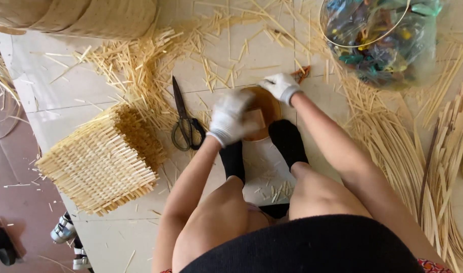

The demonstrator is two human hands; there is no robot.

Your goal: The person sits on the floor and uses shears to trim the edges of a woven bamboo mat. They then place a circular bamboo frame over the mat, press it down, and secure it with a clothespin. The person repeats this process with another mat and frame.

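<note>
The person sits on a pale tiled floor (90,237) with both legs stretched forward in black socks, and a round wooden form (266,103) stands just beyond the feet. The left hand (230,118), in a white knit glove, lies curled over the near side of the form, fingers pressed together against it; motion blur hides exactly what it grips. The right hand (280,86), also gloved, rests on the far rim of the form, its fingers pinched together on what looks like a thin strip, though that is too small to be sure of.

Just to the left of the left hand lie dark metal scissors (186,124), blades pointing away from the person. Farther left sits a stack of woven mats (102,159), square, straw-coloured, with bristly loose ends along the edges. Short offcuts of bamboo sliver (140,63) are scattered thickly across the tiles beyond both hands. To the right of the right arm, long flat bamboo strips (433,151) lie in a loose sheaf, smooth and pale. Beyond the right hand is a clear plastic bag (383,38) stuffed with small colourful pieces. Pale woven baskets (85,15) stand at the far left. The tiles meet a reddish floor at the near left.
</note>
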